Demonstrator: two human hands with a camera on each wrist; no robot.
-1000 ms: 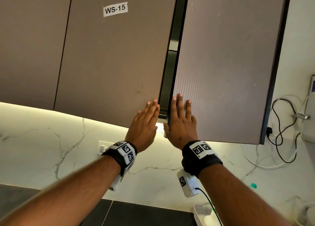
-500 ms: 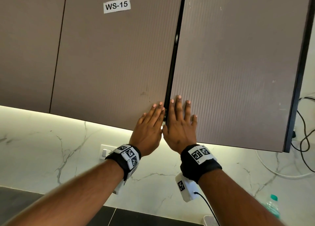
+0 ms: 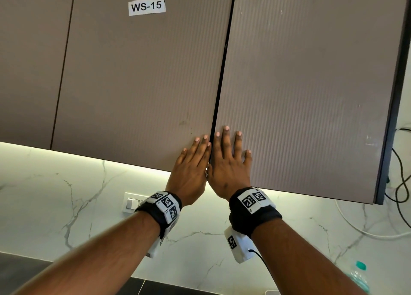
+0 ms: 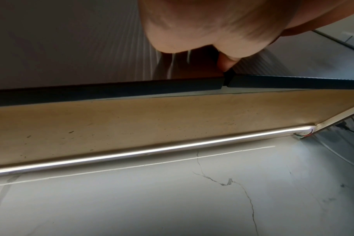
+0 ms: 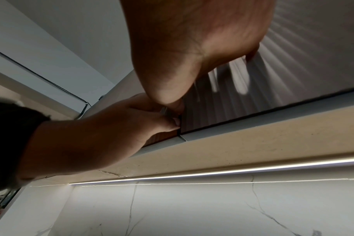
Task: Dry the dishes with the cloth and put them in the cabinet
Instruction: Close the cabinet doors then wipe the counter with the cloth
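Two brown ribbed cabinet doors fill the head view: the left door with a "WS-15" label, and the right door. Only a thin dark seam shows between them. My left hand lies flat with straight fingers on the left door's lower right corner. My right hand presses flat on the right door's lower left corner, right beside it. The wrist views show both palms, left and right, against the ribbed fronts above the cabinet's underside. No dishes or cloth are in view.
A white marble backsplash runs under the cabinet, lit by a light strip. A wall switch sits left of my left wrist. Black and white cables hang at the right. A green-capped bottle stands at bottom right.
The right door has swung inward from ajar until only a thin seam is left. Both hands stayed flat on the doors and pushed along with them.
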